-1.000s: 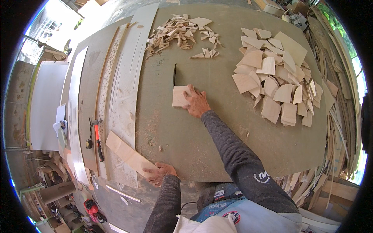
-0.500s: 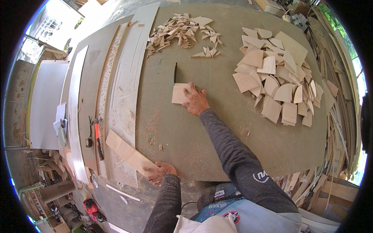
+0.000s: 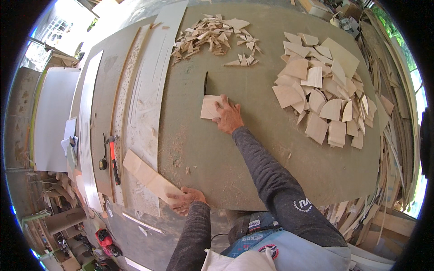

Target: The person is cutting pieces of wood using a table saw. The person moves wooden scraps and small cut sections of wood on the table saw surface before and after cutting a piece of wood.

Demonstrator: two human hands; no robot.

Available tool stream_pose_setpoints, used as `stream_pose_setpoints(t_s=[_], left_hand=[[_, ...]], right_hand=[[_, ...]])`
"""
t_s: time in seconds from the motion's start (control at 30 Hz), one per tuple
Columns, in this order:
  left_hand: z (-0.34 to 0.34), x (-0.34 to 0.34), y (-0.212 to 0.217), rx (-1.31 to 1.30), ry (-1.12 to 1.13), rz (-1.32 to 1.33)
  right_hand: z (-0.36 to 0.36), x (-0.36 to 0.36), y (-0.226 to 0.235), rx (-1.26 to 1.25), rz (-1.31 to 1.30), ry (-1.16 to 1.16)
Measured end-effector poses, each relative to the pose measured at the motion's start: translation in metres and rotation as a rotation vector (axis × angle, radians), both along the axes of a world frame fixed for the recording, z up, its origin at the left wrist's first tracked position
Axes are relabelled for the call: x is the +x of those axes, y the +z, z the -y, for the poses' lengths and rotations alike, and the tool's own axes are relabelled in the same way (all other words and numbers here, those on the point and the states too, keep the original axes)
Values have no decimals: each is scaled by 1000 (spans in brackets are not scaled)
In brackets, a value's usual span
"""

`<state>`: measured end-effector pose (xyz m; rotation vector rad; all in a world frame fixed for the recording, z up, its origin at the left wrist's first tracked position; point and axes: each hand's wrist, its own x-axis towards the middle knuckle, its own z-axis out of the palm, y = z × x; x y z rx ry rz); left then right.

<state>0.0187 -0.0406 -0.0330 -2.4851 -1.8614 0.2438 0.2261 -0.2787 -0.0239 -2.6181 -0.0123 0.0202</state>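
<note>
Close to the table's near edge, my left hand (image 3: 189,200) grips the lower end of a long pale plywood strip (image 3: 147,171), which slants up and to the left over a white board. My right hand (image 3: 229,114) is near the middle of the green-brown table (image 3: 253,171), its fingers bent over the right side of a small squarish plywood piece (image 3: 209,106). Just beyond that piece, and touching or almost touching it, stands a thin dark strip (image 3: 206,83) that looks like a saw blade coming through the tabletop.
Small pointed offcuts (image 3: 208,36) lie heaped at the far side. Curved-edged plywood pieces (image 3: 327,90) form a large pile on the right. To the left are a hammer (image 3: 114,162), a tape measure (image 3: 103,164) and long boards (image 3: 142,95). Scrap wood (image 3: 389,90) lines the right.
Almost nothing differs. The whole view has shifted very slightly; both hands keep their hold on the same wood pieces.
</note>
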Motion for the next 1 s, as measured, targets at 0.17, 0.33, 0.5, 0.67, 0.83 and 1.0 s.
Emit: stream_pose_setpoints(t_s=[0.17, 0.33, 0.5, 0.67, 0.83, 1.0], left_hand=[[-3, -2, -6, 8, 0, 2], [3, 4, 4, 0, 36, 6], [3, 4, 5, -14, 36, 10], [4, 3, 8, -27, 27, 18], [1, 1, 3, -19, 14, 25], [2, 1, 4, -30, 13, 28]], right_hand=[[-3, 2, 1, 35, -1, -28], [-5, 5, 3, 54, -35, -48], [-7, 7, 5, 60, -43, -73], [-6, 12, 2, 53, -39, -81], [0, 11, 0, 85, -36, -43], [5, 4, 1, 74, -44, 38]])
